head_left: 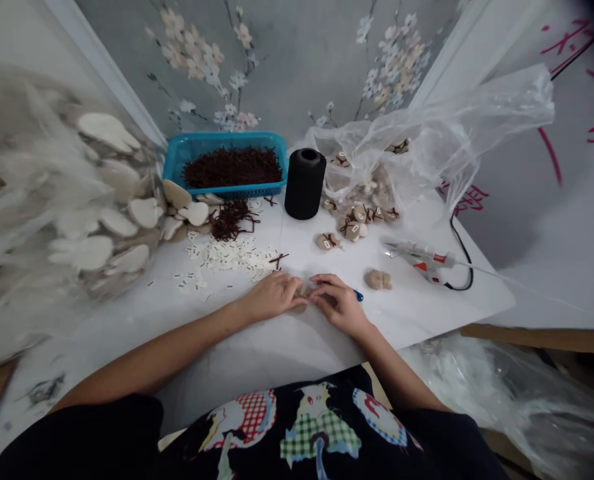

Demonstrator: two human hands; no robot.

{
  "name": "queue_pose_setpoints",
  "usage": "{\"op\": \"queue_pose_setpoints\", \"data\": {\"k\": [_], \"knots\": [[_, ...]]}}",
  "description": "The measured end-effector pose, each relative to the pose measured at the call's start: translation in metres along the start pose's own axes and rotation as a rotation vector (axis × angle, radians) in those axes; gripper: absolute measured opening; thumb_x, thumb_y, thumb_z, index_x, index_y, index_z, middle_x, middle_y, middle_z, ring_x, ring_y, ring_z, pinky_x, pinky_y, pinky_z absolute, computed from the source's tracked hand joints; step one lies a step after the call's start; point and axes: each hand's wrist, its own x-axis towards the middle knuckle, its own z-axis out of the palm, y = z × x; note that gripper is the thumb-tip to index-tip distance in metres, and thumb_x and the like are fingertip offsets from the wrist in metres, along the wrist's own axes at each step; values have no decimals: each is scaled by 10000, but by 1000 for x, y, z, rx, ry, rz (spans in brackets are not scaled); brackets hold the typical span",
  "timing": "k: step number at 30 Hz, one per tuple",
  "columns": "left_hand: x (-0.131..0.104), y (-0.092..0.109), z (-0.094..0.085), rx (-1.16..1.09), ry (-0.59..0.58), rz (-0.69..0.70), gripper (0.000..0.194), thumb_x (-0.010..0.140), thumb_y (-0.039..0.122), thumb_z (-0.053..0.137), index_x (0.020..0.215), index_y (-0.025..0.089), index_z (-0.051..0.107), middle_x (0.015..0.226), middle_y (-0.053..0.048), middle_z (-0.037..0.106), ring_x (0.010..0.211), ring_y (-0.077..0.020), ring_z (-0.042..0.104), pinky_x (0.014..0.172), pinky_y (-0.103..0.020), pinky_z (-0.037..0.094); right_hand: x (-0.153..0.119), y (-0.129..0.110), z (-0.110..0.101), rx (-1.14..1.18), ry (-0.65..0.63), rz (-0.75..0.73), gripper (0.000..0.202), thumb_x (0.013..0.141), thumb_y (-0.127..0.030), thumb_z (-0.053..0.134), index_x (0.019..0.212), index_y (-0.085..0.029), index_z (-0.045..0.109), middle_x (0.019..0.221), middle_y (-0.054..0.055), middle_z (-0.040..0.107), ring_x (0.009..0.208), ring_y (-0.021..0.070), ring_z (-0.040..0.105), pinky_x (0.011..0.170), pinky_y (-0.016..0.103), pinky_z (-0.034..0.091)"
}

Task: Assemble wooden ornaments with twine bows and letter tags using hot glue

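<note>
A small beige fabric piece (303, 292) is pinched between my two hands, low over the white table; fingers cover most of it. My left hand (273, 295) grips it from the left with thumb and fingertips. From the other side, the fingertips of my right hand (341, 305) close on it. A blue-ended tool (359, 295) pokes out behind my right hand, its kind hidden. A similar plain beige piece (379, 279) lies to the right. Beyond my hands sits a beige piece with a dark bow and white label (329, 241). A loose brown bow (279, 259) lies near my left fingers.
White labels (237, 255) lie scattered at left. Behind are a blue basket (169, 160) of brown bows, a black thread cone (305, 187) and a plastic bag (427, 133) of finished pieces. A glue gun (429, 260) with cord lies right. A big bag (31, 167) bulges at left.
</note>
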Motion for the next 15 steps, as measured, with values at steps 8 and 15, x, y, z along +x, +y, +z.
{"op": "queue_pose_setpoints", "data": {"k": [8,15], "knots": [[3,0,-2,-67,-2,-30,515,900,645,315,848,162,489,718,-43,581,687,-195,565,734,-347,430,1,-8,9,615,-54,271,280,898,-480,522,843,-205,515,805,46,693,793,170,661,803,353,519],[2,-5,-20,-445,-55,-127,586,778,710,506,993,176,391,716,19,479,615,-154,492,581,-261,382,10,-3,15,387,-110,216,271,944,-454,431,848,-204,471,715,-1,611,668,133,577,682,271,457]]}}
